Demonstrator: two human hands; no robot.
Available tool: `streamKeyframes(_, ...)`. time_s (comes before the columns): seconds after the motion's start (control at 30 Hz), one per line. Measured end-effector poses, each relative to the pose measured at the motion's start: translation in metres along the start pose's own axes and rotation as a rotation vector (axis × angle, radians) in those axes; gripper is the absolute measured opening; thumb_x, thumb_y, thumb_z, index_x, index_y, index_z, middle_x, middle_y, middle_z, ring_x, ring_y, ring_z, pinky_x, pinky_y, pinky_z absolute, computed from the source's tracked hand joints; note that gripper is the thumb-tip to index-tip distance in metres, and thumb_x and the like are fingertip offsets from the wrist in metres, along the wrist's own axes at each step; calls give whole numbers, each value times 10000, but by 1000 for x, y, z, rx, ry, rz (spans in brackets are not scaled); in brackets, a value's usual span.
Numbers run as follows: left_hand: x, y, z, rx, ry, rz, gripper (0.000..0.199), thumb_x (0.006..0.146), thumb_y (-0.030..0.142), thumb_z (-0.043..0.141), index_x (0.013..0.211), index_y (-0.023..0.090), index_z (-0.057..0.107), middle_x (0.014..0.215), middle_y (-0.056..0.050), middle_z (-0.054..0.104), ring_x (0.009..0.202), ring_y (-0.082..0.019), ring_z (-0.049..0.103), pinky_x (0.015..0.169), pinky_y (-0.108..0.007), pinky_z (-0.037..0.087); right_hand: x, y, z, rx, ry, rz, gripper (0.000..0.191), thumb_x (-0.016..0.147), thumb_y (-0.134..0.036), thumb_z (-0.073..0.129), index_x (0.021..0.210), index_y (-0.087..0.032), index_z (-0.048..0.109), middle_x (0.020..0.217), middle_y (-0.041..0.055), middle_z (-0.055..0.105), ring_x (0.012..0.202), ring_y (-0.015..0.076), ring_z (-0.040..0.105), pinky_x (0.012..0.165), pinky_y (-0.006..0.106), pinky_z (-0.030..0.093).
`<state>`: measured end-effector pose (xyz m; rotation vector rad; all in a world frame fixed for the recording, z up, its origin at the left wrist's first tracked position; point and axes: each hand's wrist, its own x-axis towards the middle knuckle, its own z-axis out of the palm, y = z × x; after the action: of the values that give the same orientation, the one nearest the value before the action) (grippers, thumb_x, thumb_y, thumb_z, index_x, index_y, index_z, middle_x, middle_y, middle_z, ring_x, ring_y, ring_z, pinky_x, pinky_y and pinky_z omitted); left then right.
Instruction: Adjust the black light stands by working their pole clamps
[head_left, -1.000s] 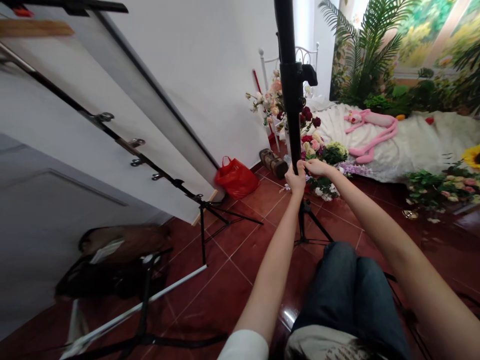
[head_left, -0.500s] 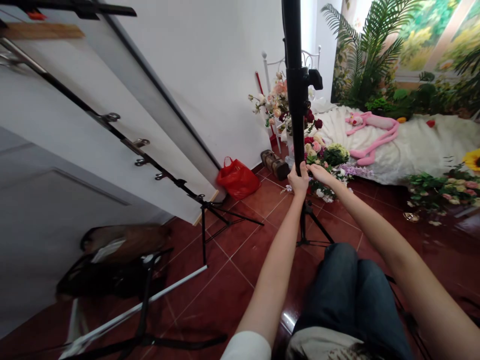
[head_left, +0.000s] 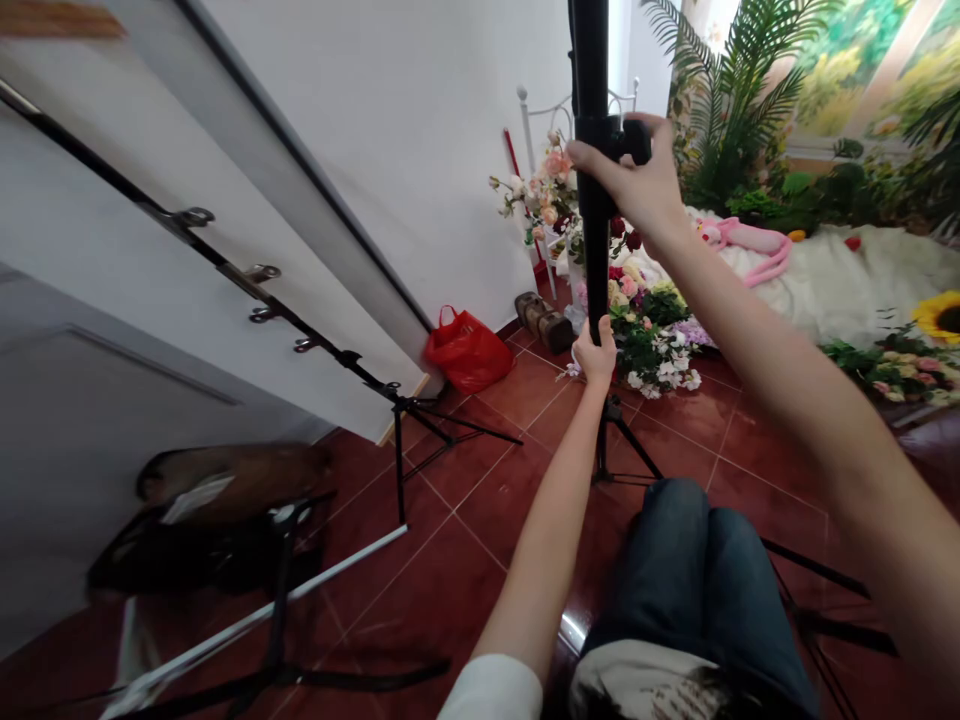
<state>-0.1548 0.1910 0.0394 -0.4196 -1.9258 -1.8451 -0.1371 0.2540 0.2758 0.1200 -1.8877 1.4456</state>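
A black tripod light stand (head_left: 596,260) rises in front of me, its top cut off by the frame. My left hand (head_left: 595,352) is closed around the lower pole, thumb up along the tube. Higher up, my right hand (head_left: 649,195) is spread at the stand's collar. Its thumb reaches across the front of the pole, and the bent fingers are behind and above the black clamp knob (head_left: 636,142). The knob shows between thumb and fingers, not firmly gripped. Part of the right fingers is hidden behind the knob.
A second stand (head_left: 397,400) with clips is beside a leaning white board at left. A red bag (head_left: 469,348) and brown case (head_left: 544,322) sit by the wall. Artificial flowers (head_left: 652,345) and a draped bed with a pink plush toy (head_left: 750,240) are ahead. A white pole (head_left: 337,572) lies low left.
My right hand has left the lower pole beside my left hand and moved up to the collar and knob, its fingers spreading. The left hand keeps its grip. The view shifts slightly.
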Motion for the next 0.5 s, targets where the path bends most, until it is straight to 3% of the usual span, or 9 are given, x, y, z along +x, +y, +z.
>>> streamKeyframes(0.1, 0, 3, -1, 5, 4, -6, 602, 911, 713, 394, 818, 189, 676, 629, -39, 612, 605, -159, 602, 641, -265, 435, 9, -13, 3, 91, -123, 108, 369, 718, -517, 800, 866, -236, 612, 885, 23, 700, 844, 219, 701, 830, 413, 640)
streamKeyframes(0.27, -2, 7, -5, -40, -8, -16, 598, 894, 733, 403, 759, 200, 637, 651, -37, 635, 647, -159, 625, 707, -268, 469, 6, -7, 0, 131, -170, 29, 244, 697, -477, 795, 756, -282, 659, 773, -15, 692, 799, 228, 701, 870, 427, 623)
streamKeyframes(0.4, -4, 4, -8, -125, -88, -14, 579, 879, 735, 425, 785, 200, 623, 802, -57, 714, 792, -158, 678, 798, -265, 497, -3, -5, 2, -51, -26, -11, 258, 704, -506, 790, 721, -287, 654, 783, -8, 697, 846, 229, 688, 862, 389, 606)
streamKeyframes(0.5, -7, 0, -6, -130, -59, -77, 514, 786, 693, 622, 917, 197, 597, 768, -29, 704, 743, -149, 678, 748, -256, 505, -16, -4, 9, -213, 116, -25, 246, 765, -483, 760, 776, -250, 679, 770, -10, 691, 852, 207, 665, 867, 361, 593)
